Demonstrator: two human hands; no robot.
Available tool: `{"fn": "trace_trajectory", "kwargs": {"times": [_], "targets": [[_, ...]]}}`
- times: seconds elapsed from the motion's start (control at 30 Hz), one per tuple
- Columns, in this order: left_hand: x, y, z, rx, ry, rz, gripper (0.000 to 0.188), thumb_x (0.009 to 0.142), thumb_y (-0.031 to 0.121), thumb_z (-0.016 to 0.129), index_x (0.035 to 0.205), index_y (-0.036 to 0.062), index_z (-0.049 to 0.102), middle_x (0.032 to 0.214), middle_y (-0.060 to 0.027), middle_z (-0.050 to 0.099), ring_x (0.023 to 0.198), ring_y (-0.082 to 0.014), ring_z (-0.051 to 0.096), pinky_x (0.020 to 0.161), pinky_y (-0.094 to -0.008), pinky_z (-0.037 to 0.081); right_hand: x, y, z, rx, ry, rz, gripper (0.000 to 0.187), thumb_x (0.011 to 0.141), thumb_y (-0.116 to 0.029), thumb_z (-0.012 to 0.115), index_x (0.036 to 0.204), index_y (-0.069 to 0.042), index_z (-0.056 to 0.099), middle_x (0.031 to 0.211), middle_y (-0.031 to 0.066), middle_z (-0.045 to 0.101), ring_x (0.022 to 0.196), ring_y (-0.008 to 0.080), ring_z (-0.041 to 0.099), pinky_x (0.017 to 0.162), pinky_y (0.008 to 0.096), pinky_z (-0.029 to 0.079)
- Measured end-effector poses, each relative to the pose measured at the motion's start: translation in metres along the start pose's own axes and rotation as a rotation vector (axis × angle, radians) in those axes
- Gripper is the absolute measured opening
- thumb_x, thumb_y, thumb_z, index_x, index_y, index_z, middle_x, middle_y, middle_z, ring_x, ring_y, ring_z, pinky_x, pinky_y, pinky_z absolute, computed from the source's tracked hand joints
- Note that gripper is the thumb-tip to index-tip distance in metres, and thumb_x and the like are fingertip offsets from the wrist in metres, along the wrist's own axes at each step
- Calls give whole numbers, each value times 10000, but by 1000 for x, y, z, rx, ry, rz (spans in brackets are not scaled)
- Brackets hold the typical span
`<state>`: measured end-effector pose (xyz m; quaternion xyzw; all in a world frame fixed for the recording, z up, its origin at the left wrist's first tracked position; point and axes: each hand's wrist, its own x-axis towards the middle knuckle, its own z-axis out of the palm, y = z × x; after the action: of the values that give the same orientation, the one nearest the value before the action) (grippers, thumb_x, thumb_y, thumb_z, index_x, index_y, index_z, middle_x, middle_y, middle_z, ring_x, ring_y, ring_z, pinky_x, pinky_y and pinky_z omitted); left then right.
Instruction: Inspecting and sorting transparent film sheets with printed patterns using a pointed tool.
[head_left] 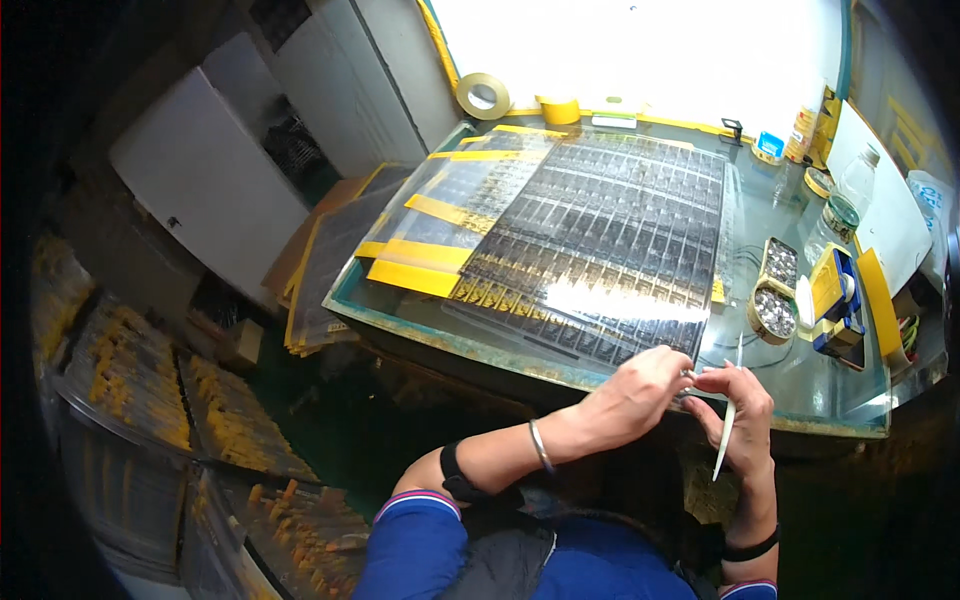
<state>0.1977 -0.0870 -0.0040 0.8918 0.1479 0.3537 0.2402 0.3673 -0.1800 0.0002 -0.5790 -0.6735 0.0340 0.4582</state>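
My left hand [640, 392] and my right hand [745, 415] meet at the front edge of the glass table, fingertips almost touching. The left fingers are closed in a pinch; a small thing seems to sit between the two hands, too small to name. A thin white stick [727, 443] with a tapered end slants down through my right hand, its upper tip rising past the fingers. Just beyond my left hand lies a large clear film sheet [610, 220] printed with a dense dark grid of small patterns.
Yellow-taped films [425, 255] lie under the sheet's left side. At the right are two tins of small dark pieces [772, 312], a yellow and blue box [832, 285], a glass jar [838, 218] and a clear bottle [860, 175]. A tape roll [463, 97] stands at the back.
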Motion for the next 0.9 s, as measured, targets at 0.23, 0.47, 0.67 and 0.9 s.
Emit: {"fn": "trace_trajectory", "kwargs": {"times": [0.23, 0.47, 0.67, 0.9], "targets": [[-10, -3, -16, -99, 6, -143, 159, 844, 26, 689, 999, -4, 674, 941, -138, 649, 796, -227, 669, 707, -319, 555, 1, 13, 7, 243, -43, 103, 301, 782, 69, 661, 1046, -72, 689, 955, 123, 701, 873, 278, 685, 758, 353, 538], [10, 15, -17, 39, -137, -199, 196, 799, 107, 769, 965, 14, 719, 901, -88, 635, 693, -151, 648, 620, -275, 542, -1, 13, 0, 69, -53, -8, 288, 810, 20, 630, 1069, -98, 676, 903, 107, 686, 827, 298, 665, 701, 384, 527], [23, 19, -16, 129, -202, -127, 113, 798, 87, 729, 867, -2, 718, 798, -127, 635, 698, -275, 644, 652, -349, 530, -2, 13, 2, 55, -31, -15, 286, 799, 11, 637, 1057, -104, 679, 879, 111, 678, 810, 304, 661, 690, 390, 528], [22, 23, -13, 334, -228, -21, 105, 796, 92, 660, 781, -5, 623, 762, -153, 603, 733, -335, 635, 687, -418, 524, 0, 11, 4, -19, -50, -51, 321, 770, 12, 626, 1066, -111, 654, 840, 106, 660, 761, 306, 626, 673, 397, 516]]}}
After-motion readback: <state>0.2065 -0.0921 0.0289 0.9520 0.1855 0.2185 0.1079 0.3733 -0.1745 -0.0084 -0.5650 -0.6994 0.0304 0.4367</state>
